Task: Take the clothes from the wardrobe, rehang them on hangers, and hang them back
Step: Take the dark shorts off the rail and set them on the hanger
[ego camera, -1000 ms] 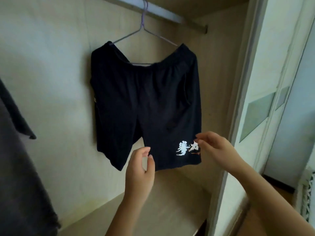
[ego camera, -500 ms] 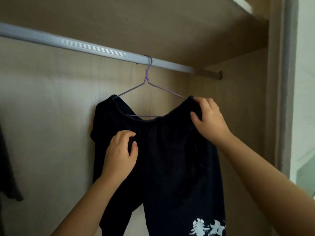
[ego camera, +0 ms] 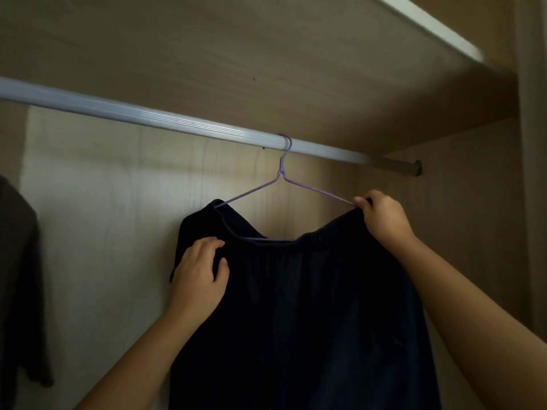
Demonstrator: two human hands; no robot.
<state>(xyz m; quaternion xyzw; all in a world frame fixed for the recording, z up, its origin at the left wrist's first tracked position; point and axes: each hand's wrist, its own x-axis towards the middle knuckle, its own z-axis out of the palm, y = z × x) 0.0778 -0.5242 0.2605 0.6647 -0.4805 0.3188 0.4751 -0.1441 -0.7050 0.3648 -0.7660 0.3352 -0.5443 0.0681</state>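
Dark navy shorts (ego camera: 310,306) hang by their waistband on a thin purple wire hanger (ego camera: 281,173), whose hook sits over the silver wardrobe rail (ego camera: 148,118). My left hand (ego camera: 201,273) grips the fabric just below the left side of the waistband. My right hand (ego camera: 384,217) pinches the right end of the waistband where the hanger's right arm enters it. The legs of the shorts run out of the bottom of the view.
A grey garment (ego camera: 20,276) hangs at the far left. The wardrobe's back panel (ego camera: 103,232) is behind the shorts, its side wall (ego camera: 458,217) close on the right, and a shelf (ego camera: 266,54) lies right above the rail.
Both hands rose from the hem of the shorts to the waistband and took hold of it. My view tilted upward, so the rail and shelf now fill the top.
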